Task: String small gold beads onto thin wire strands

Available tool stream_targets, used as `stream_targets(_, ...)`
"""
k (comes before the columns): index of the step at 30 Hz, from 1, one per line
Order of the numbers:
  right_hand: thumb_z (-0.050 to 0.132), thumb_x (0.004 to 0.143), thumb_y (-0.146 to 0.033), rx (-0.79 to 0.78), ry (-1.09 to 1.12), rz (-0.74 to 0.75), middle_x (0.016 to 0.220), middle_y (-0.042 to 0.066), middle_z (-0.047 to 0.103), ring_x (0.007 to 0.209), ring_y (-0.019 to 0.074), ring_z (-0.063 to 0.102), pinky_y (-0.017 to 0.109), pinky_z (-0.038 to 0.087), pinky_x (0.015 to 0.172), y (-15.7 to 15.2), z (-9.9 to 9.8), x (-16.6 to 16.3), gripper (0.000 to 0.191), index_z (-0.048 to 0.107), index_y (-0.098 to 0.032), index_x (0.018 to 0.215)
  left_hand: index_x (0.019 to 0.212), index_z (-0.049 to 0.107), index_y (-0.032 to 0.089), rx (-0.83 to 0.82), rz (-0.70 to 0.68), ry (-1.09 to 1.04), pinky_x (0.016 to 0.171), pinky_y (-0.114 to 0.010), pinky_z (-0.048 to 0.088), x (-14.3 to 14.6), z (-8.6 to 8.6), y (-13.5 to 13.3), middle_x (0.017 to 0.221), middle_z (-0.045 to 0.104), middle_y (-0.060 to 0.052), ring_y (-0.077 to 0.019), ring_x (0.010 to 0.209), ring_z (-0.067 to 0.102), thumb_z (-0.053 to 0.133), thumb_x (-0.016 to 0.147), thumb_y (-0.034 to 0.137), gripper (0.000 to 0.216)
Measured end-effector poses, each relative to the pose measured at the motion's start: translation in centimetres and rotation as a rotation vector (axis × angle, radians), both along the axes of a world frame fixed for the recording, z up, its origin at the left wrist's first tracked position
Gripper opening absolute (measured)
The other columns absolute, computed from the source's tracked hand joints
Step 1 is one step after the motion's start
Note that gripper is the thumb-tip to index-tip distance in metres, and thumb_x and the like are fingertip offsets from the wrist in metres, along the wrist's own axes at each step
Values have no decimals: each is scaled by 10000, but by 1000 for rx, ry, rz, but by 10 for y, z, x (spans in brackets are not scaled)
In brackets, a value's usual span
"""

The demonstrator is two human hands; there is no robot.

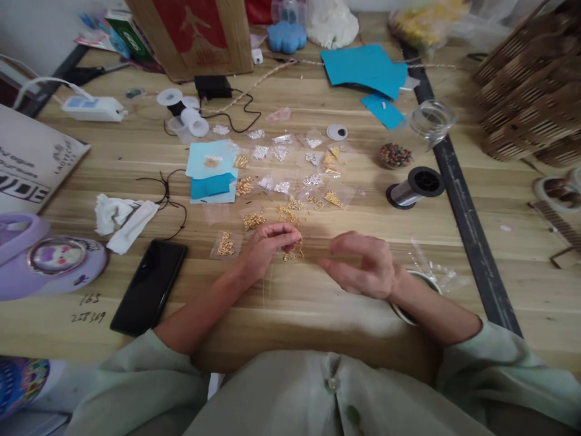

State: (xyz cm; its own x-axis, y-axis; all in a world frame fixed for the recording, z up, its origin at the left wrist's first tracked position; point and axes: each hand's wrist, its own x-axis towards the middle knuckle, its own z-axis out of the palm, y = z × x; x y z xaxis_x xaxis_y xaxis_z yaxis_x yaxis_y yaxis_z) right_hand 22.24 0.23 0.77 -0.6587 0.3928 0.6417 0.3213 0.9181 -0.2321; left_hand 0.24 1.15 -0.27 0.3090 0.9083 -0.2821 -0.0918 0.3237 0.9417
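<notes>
My left hand [278, 236] is closed, thumb and fingers pinched near a thin gold chain [299, 247] that dangles at its fingertips. Fine pale threads [267, 287] hang below this hand. To the right, my right hand [361, 263] is raised over the table and a little blurred; thumb and forefinger are apart, with nothing visible between them. A small pile of gold findings [290, 257] lies under the left fingertips. Just beyond are loose gold pieces [287, 213] and a small bag of gold beads [226, 243].
Several small bags of silver findings [280, 151] lie farther back. Right of them stand a wire spool [415, 186] and a tipped jar of dark beads [396, 155]. A black phone [149, 287] is at left. A round roll [417, 297] sits beneath my right forearm.
</notes>
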Motion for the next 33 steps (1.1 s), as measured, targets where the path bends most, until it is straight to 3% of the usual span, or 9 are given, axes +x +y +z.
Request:
stream_targets(4,508,916,-173,-191,-120,-59,1059,83,632,918,194,629,301,548,684,3,2,-8,261,585,-228,1159,674,634,152,37,-45,27,616,-245,373,-1,2,0,607,539,14,-101,601,466,639,761,301,173)
stream_targets(7,462,948,-213,-372,-94,-118,1051,102,631,936,198,625,322,551,731,7,5,-15,222,582,-188,1132,666,634,158,89,-94,64,632,-248,378,-1,5,-1,610,548,19,-101,610,475,635,769,312,185)
stream_targets(11,443,954,-192,-478,-20,-68,1003,101,635,898,186,617,333,535,761,10,5,-18,199,574,-168,1102,666,636,160,133,-135,124,635,-247,379,-1,7,-2,616,551,21,-105,617,475,635,779,321,197)
stream_targets(23,423,964,-202,-534,-29,-46,889,75,608,796,162,583,296,489,693,9,4,-18,148,562,-161,995,686,644,160,142,-162,162,632,-237,368,-1,7,-4,622,548,23,-101,621,466,630,792,324,196)
stream_targets(33,420,965,-206,-463,-101,-100,877,58,573,748,142,558,263,449,627,7,-3,-19,114,524,-162,986,697,657,147,121,-145,175,626,-235,363,0,11,-3,613,550,22,-102,619,469,621,797,331,212)
